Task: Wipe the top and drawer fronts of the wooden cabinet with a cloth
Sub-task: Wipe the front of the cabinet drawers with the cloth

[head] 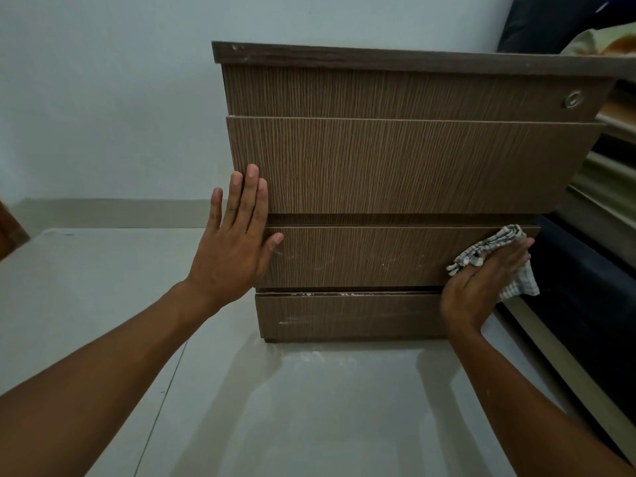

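The wooden cabinet (395,166) stands on a pale floor (309,407) against a light wall, its four drawer fronts facing the camera. The checked cloth (495,256) is pressed against the right end of the third drawer front (361,256) by the right hand (481,287), whose fingers (512,253) are laid flat and together over it, with the cloth bunched beneath and a corner hanging free past the cabinet's right edge. The left hand (234,242) is spread flat, fingers straight and slightly apart, against the cabinet's left edge, across the second and third fronts; nothing is held in it.

The step in hand is judged to be the wiping of the third front. Pale smears and specks are seen across its middle and on the lowest front (344,318), so a good deal appears to be left. The step would be done well if the cloth were drawn along the grain in long, overlapping strokes from the right end to the left, with even pressure kept under the whole palm rather than the fingertips alone. The loose corner is best gathered in, so that it is not dragged across the dark furniture (585,304) just beside the cabinet. The groove between the fronts, where whitish residue is lodged, would call for a folded edge of the cloth. The bracing hand should be shifted clear before the stroke reaches it, and the patch beneath it wiped too.
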